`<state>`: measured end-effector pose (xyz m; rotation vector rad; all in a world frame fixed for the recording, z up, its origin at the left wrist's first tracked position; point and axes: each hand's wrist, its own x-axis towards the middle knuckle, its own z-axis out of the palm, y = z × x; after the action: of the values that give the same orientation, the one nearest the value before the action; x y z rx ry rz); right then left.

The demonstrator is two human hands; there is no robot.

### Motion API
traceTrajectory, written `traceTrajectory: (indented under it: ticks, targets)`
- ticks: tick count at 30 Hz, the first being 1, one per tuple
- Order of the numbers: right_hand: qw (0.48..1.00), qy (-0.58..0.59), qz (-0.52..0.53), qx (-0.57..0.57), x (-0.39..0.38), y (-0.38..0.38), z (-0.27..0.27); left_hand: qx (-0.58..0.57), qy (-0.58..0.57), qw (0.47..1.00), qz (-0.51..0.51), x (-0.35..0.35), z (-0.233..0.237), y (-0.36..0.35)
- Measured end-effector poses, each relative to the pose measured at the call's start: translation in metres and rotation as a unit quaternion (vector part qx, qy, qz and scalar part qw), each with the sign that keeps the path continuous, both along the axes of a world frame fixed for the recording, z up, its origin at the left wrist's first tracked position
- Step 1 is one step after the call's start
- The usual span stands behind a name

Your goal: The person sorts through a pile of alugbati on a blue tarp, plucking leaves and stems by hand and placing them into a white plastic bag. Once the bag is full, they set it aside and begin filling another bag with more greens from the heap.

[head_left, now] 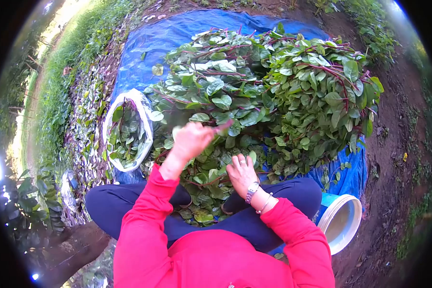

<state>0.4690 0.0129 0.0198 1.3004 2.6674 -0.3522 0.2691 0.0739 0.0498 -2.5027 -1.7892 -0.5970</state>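
Note:
My left hand (193, 140) is closed around a purple-red Malabar spinach stem (222, 127), blurred by motion, in front of the leafy heap. Lower and to the right, my right hand (242, 170), with a ring and a wristwatch, curls over the greens in my lap. A reddish stem (211, 183) runs up to its fingers, whose tips are hidden among the leaves. Beyond both hands lie a large pile of Malabar spinach (221, 79) and a second thick pile (317, 86) to the right, with green leaves and purple stems.
A white plastic bag (146, 126) of leaves stands open at the left. The blue tarp (144, 53) spreads under the piles. By my right knee, a blue and white bucket (357, 221) lies tipped. Bare soil (393, 144) borders the right, grass (62, 96) the left.

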Motion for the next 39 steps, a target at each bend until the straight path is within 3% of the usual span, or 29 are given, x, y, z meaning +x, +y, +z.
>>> traceTrajectory:
  ticks: [2, 3, 4, 7, 8, 9, 10, 12, 14, 16, 18, 19, 20, 21, 25, 26, 27, 28, 30, 31, 33, 36, 39]
  targets:
    - [0.968, 0.109, 0.023, 0.225, -0.001, 0.005, 0.008, -0.174, -0.045, 0.979, -0.096, 0.006, -0.008, -0.022]
    - [0.965, 0.135, 0.034, 0.222, -0.001, 0.007, 0.010, -0.259, -0.058, 0.952, -0.156, 0.006, -0.014, -0.029]
    - [0.966, 0.134, 0.034, 0.220, 0.000, 0.006, 0.004, -0.350, -0.064, 0.922, -0.154, 0.007, -0.020, -0.033]
    - [0.995, 0.090, 0.040, 0.015, 0.004, 0.006, -0.016, -0.473, -0.137, 0.858, -0.148, 0.003, -0.033, -0.020]
    - [0.995, 0.090, 0.039, 0.014, 0.004, 0.007, -0.016, -0.508, -0.149, 0.837, -0.142, 0.001, -0.039, -0.012]
    - [0.995, 0.089, 0.044, 0.004, 0.004, 0.007, -0.015, -0.446, -0.227, 0.860, -0.101, 0.003, -0.049, -0.008]
    - [0.995, 0.089, 0.050, -0.004, 0.003, 0.009, -0.014, -0.261, -0.180, 0.945, -0.077, 0.004, -0.085, -0.003]
    - [0.994, 0.097, 0.032, 0.032, 0.001, 0.009, -0.015, -0.084, -0.116, 0.985, 0.094, 0.023, -0.087, 0.001]
    - [0.993, 0.102, 0.014, 0.065, 0.000, 0.010, -0.018, -0.077, -0.061, 0.987, 0.125, 0.027, -0.099, 0.006]
    - [0.995, 0.075, -0.005, 0.071, 0.004, 0.011, -0.021, -0.210, 0.015, 0.970, 0.120, 0.029, -0.106, 0.007]
    - [0.997, 0.043, 0.004, 0.060, 0.005, 0.014, -0.018, -0.239, -0.026, 0.963, 0.118, 0.028, -0.095, 0.004]
    - [0.995, 0.054, -0.005, 0.083, 0.006, 0.016, -0.016, -0.254, -0.137, 0.957, 0.041, 0.023, -0.091, 0.000]
    - [0.992, 0.065, -0.014, 0.104, 0.005, 0.018, -0.014, -0.266, -0.246, 0.931, -0.036, 0.018, -0.086, -0.004]
    - [0.977, 0.128, -0.003, 0.169, 0.006, 0.022, -0.011, -0.327, -0.266, 0.902, -0.095, 0.015, -0.069, -0.006]
    - [0.964, 0.190, 0.022, 0.186, 0.002, 0.027, -0.010, -0.545, -0.226, 0.781, -0.203, -0.005, -0.062, -0.002]
    - [0.984, 0.136, 0.019, 0.114, 0.001, 0.023, -0.012, -0.561, -0.201, 0.775, -0.210, -0.006, -0.059, 0.004]
    - [0.996, 0.080, 0.014, 0.040, 0.002, 0.021, -0.013, -0.606, -0.268, 0.738, -0.128, -0.006, -0.058, 0.013]
    - [0.996, 0.077, 0.012, 0.038, 0.002, 0.020, -0.014, -0.644, -0.331, 0.688, -0.044, -0.005, -0.057, 0.021]
    - [0.994, 0.094, 0.007, 0.060, 0.001, 0.020, -0.014, -0.338, -0.258, 0.905, 0.007, -0.008, -0.115, 0.038]
    - [0.994, 0.092, 0.009, 0.060, 0.001, 0.020, -0.015, -0.337, -0.261, 0.905, 0.008, -0.007, -0.125, 0.040]
    - [0.996, 0.067, -0.018, 0.056, 0.002, 0.019, -0.019, -0.280, -0.028, 0.953, 0.112, 0.001, -0.140, 0.046]
    - [0.997, 0.048, -0.016, 0.064, 0.003, 0.017, -0.028, -0.257, 0.085, 0.955, 0.117, 0.014, -0.150, 0.028]
    - [1.000, 0.004, -0.005, -0.001, 0.005, 0.017, -0.020, -0.293, 0.110, 0.944, 0.106, 0.015, -0.153, 0.031]
